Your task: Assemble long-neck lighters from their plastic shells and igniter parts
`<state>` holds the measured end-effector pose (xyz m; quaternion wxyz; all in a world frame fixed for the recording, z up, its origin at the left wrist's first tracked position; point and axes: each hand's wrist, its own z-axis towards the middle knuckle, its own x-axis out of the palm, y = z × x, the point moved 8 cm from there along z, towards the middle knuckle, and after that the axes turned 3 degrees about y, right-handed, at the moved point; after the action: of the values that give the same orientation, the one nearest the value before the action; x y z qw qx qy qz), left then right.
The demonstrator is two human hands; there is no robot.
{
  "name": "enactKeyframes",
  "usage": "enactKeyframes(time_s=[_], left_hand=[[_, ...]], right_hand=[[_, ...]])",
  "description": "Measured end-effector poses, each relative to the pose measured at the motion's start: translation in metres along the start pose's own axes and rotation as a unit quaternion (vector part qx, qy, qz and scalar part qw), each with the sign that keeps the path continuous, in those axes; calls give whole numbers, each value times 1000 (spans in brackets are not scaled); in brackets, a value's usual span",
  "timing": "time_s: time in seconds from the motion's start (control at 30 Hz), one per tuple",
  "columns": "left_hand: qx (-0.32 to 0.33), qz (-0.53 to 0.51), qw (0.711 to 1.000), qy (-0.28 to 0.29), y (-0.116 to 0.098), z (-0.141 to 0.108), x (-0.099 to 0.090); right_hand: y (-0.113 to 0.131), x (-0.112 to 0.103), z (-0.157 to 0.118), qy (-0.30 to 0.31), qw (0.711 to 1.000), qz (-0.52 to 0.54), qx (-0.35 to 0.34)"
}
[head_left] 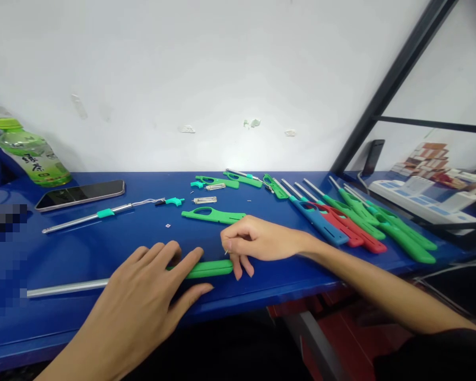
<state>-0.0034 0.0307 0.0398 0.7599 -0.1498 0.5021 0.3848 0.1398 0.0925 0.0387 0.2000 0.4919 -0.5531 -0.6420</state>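
Two-handed work near the front edge of the blue tabletop (83,254). Under the bent fingers of the left hand (143,291), a green lighter handle (212,269), lying flat and held in a narrow grip, with a metal tube (69,288) in line beyond the palm. In the right hand (262,238), a pale sliver (226,252), pinched tightly just beside the handle's right end; too small to identify. Likely light, stiff and smooth, apt to roll or slide; best steadied by the thick body rather than the slim tube, with modest pressure along the seam. Easily dropped, at a guess, the sliver. Behind, a green half-shell (222,217) and a clear part (205,200); to the right, blue (321,222), red (371,241) and green lighters (414,247); to the left, a phone (81,194) and a bottle (35,159).
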Motion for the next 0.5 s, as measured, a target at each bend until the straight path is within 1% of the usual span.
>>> enactKeyframes(time_s=[0.1,0.27,0.33,0.4,0.5], left_hand=[[31,-2,999,-12,-12,5,-2],[73,-54,995,-31,-24,9,-8],[86,-56,993,-52,-25,8,-12],[93,-47,992,-70,-25,6,-15],[90,-45,993,-66,-25,5,-14]], right_hand=[[0,4,1,13,999,28,-6],[-1,5,1,27,999,37,1],[0,5,0,31,999,24,-1],[2,2,-1,25,1000,-10,-10],[6,-1,-3,13,997,-67,-26]])
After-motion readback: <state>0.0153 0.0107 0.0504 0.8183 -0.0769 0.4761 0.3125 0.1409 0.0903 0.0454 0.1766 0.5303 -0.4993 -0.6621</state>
